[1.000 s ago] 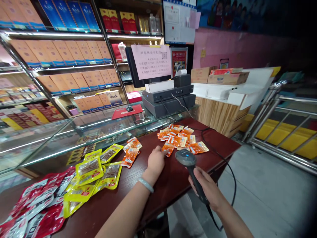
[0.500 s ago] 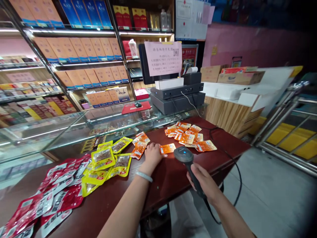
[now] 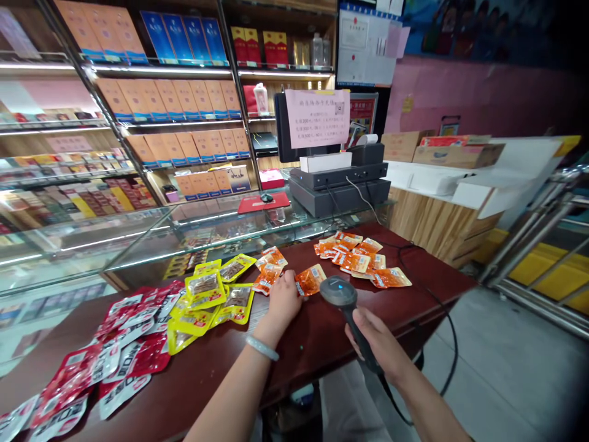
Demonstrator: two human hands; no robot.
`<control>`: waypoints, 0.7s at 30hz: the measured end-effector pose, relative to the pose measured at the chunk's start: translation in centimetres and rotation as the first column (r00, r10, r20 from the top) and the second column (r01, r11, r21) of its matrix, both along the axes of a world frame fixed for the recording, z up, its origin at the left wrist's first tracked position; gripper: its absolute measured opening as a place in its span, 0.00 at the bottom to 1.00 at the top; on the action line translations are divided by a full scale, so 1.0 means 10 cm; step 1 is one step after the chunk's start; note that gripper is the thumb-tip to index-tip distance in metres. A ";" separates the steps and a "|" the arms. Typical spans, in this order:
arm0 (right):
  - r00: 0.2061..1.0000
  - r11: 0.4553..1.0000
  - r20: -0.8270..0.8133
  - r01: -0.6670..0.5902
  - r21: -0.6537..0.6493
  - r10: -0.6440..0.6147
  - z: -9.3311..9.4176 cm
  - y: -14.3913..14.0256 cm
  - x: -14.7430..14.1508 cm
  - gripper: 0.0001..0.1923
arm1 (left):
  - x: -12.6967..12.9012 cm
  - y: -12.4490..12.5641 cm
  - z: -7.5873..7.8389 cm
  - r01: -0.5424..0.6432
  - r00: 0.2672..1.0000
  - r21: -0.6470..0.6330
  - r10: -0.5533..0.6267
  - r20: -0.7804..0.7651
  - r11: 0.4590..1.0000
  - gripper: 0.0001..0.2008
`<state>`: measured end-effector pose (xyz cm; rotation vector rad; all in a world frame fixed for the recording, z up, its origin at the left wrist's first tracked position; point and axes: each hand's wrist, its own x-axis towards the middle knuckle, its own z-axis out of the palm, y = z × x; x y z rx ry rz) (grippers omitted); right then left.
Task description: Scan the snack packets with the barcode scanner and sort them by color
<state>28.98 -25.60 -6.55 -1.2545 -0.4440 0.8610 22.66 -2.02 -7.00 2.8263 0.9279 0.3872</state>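
My right hand (image 3: 378,344) is wrapped around the handle of a black barcode scanner (image 3: 339,291), its head up and a small blue light lit on top. Just left of the scanner, my left hand (image 3: 284,299) has its fingers closed at the left edge of an orange snack packet (image 3: 311,280), which tilts up at its right side. Beyond that hand lie a few more orange packets (image 3: 268,277). A larger heap of orange packets (image 3: 356,258) rests to the right, behind the scanner.
Yellow snack packets (image 3: 205,290) and red-and-white packets (image 3: 133,350) are piled on the left of the dark red table (image 3: 221,374). A glass counter (image 3: 151,236) runs behind, bearing a cash register (image 3: 338,190). The scanner's cable (image 3: 453,344) hangs past the table's right side.
The orange packet at my left hand has turned, its right end swinging up and away from me. My left hand has shifted slightly nearer. The view has panned a little left.
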 end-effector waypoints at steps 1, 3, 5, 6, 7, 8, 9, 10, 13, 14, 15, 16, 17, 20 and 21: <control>1.000 1.000 -0.001 -0.011 0.007 0.011 0.00 0.03 -0.01 0.26 | -0.04 0.00 0.00 -0.013 1.000 0.004 0.013 0.006 1.000 0.27; 1.000 1.000 -0.005 -0.025 0.011 0.025 -0.01 0.08 -0.03 0.27 | -0.11 0.00 0.01 -0.039 0.999 0.007 0.039 0.009 0.999 0.28; 0.999 0.999 -0.005 -0.035 0.006 0.035 -0.01 0.13 -0.05 0.27 | -0.18 0.02 0.03 -0.062 0.998 0.000 0.062 0.003 0.998 0.30; 0.999 0.999 -0.004 -0.046 -0.001 0.045 -0.02 0.15 -0.06 0.28 | -0.22 0.03 0.04 -0.079 0.997 -0.006 0.079 -0.003 0.997 0.31; 0.999 0.999 -0.003 -0.054 -0.007 0.054 -0.02 0.16 -0.07 0.28 | -0.27 0.06 0.06 -0.107 0.994 -0.015 0.107 -0.012 0.994 0.31; 0.998 0.998 -0.003 -0.062 -0.013 0.062 -0.03 0.17 -0.07 0.28 | -0.31 0.09 0.07 -0.148 0.989 -0.024 0.148 -0.020 0.989 0.31; 0.998 0.998 -0.005 -0.069 -0.016 0.068 -0.04 0.17 -0.08 0.28 | -0.35 0.13 0.09 -0.204 0.979 -0.030 0.203 -0.025 0.979 0.32; 0.998 0.998 -0.010 -0.065 -0.017 0.065 -0.06 0.16 -0.07 0.28 | -0.38 0.17 0.11 -0.269 0.963 -0.029 0.268 -0.023 0.963 0.34; 0.999 1.000 -0.031 -0.022 -0.013 0.021 -0.11 0.13 -0.04 0.27 | -0.37 0.25 0.16 -0.410 0.912 0.019 0.409 0.038 0.912 0.43; 0.999 1.000 -0.041 -0.004 -0.013 0.003 -0.13 0.11 -0.02 0.28 | -0.32 0.25 0.16 -0.410 0.911 0.039 0.407 0.064 0.911 0.46; 0.998 1.000 -0.051 0.019 -0.015 -0.020 -0.14 0.08 0.00 0.29 | -0.25 0.23 0.16 -0.386 0.921 0.049 0.382 0.077 0.921 0.48; 0.997 0.999 -0.060 0.040 -0.021 -0.041 -0.16 0.06 0.03 0.30 | -0.15 0.18 0.16 -0.338 0.939 0.048 0.334 0.076 0.940 0.47; 0.996 0.998 -0.063 0.059 -0.028 -0.061 -0.16 0.03 0.06 0.31 | -0.02 0.12 0.16 -0.275 0.960 0.034 0.272 0.066 0.961 0.45; 0.991 0.991 -0.052 0.121 -0.051 -0.124 -0.18 -0.08 0.16 0.33 | 0.42 -0.13 0.15 -0.063 0.997 -0.040 0.065 0.038 0.997 0.36; 0.988 0.988 -0.047 0.145 -0.055 -0.147 -0.18 -0.12 0.19 0.34 | 0.57 -0.21 0.15 -0.015 0.999 -0.060 0.017 0.037 0.998 0.33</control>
